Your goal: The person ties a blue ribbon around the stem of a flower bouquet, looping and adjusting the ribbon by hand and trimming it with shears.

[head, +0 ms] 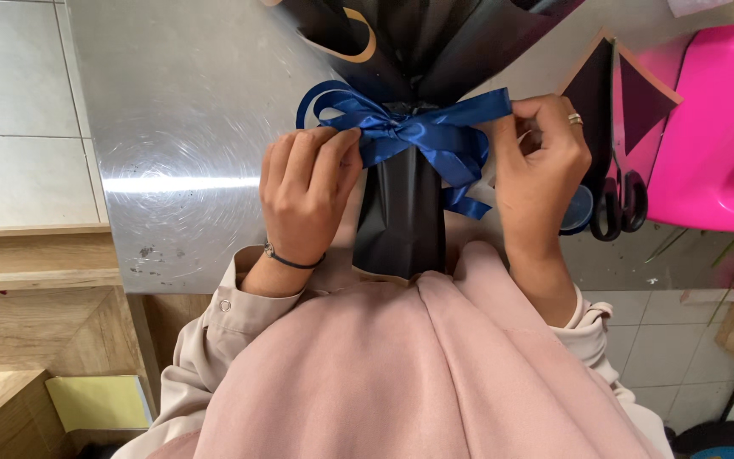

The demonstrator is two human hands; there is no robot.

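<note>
We pinch shiny blue satin ribbon bow point(414, 136) both sides: left hand point(307, 191) grip clenched on knot, right hand point(541, 166) grasping loop, black paper-wrapped bouquet point(401, 212) between.

Both hands worked a blue ribbon bow point(418, 132) tied round a black-wrapped bouquet point(401, 208) on a steel table point(189, 136). The left hand point(307, 191) pinched one loop, the right hand point(541, 166) the other (scissors point(620, 191) lay just beside a pink bin point(715, 127)).
</note>
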